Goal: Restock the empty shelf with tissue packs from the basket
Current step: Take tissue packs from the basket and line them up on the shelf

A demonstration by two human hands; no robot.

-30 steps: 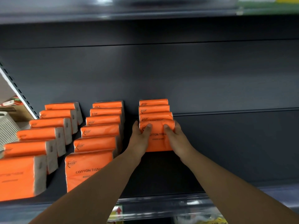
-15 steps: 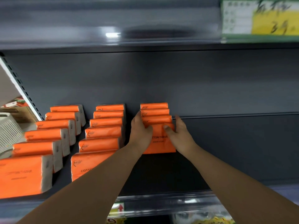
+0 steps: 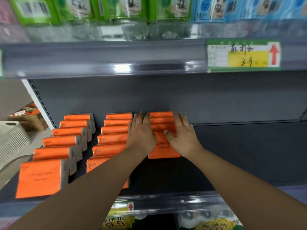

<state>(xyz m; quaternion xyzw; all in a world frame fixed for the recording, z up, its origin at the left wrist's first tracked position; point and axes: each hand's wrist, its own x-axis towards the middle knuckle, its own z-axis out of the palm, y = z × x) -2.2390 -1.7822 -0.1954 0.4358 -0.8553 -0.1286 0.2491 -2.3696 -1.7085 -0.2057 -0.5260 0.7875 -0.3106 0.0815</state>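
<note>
My left hand (image 3: 141, 133) and right hand (image 3: 182, 135), fingers spread, flank the orange tissue packs (image 3: 163, 151) mid-shelf (image 3: 232, 155); the white basket's (image 3: 11, 138) contents are hidden.

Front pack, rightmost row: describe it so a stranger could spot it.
On the grey shelf stand three rows of orange tissue packs. The rightmost row is shortest. Its front pack, between the left hand and right hand, alone shows that row's printed face.

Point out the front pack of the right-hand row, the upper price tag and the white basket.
front pack (image 3: 164, 151), head view, printed orange face.
upper price tag (image 3: 247, 59), head view, yellow field.
white basket (image 3: 11, 140), head view, slatted side.
</note>
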